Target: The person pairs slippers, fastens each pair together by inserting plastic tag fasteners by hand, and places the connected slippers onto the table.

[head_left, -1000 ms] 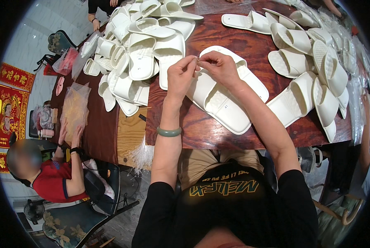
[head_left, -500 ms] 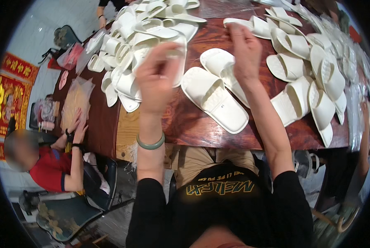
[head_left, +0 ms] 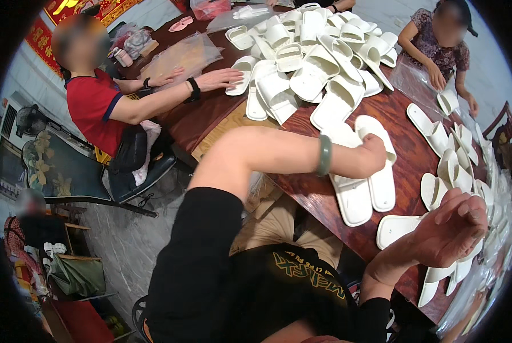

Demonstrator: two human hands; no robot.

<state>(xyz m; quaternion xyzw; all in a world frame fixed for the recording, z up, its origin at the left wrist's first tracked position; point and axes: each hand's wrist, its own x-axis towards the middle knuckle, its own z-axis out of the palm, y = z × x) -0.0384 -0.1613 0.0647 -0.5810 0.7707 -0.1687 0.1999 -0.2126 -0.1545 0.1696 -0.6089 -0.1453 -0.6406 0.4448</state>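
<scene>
A pair of white open-toe slippers lies side by side near the table's front edge, the left slipper [head_left: 353, 203] partly behind my forearm. My left hand [head_left: 372, 155], below a green bangle [head_left: 324, 155], is closed at the strap of the right slipper [head_left: 383, 191]; its fingertips are mostly hidden. My right hand [head_left: 453, 223] is raised at the right with its fingers stretched and a little bent, nothing visible in it. Beneath and around it lie more white slippers, one with its flat heel end [head_left: 394, 228] toward me.
A large heap of white slippers [head_left: 319, 66] covers the table's far side. Clear plastic bags [head_left: 496, 274] line the right edge. A co-worker in red [head_left: 93, 94] reaches to the heap from the left; another co-worker [head_left: 442, 51] handles plastic and a slipper at the far right.
The view has swung to the right. My left hand has come down onto the slipper pair, and my right hand has moved away from it. The co-worker in red now reaches to the heap.
</scene>
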